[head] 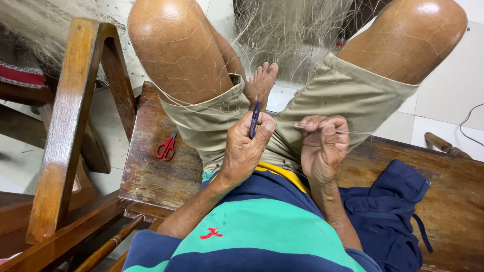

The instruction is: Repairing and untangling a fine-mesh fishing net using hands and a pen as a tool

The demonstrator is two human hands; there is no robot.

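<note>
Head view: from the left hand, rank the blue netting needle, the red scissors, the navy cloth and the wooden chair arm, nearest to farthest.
1. Blue netting needle: in the grip of the left hand.
2. Red scissors: on the wooden bench, out to the left.
3. Navy cloth: on the bench, past the right hand.
4. Wooden chair arm: far left, beyond the scissors.

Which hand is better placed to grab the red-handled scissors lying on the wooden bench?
Left, probably. The red-handled scissors lie on the wooden bench on the left hand's side, though it holds a dark blue netting needle. The right hand pinches the fine net line.
</note>
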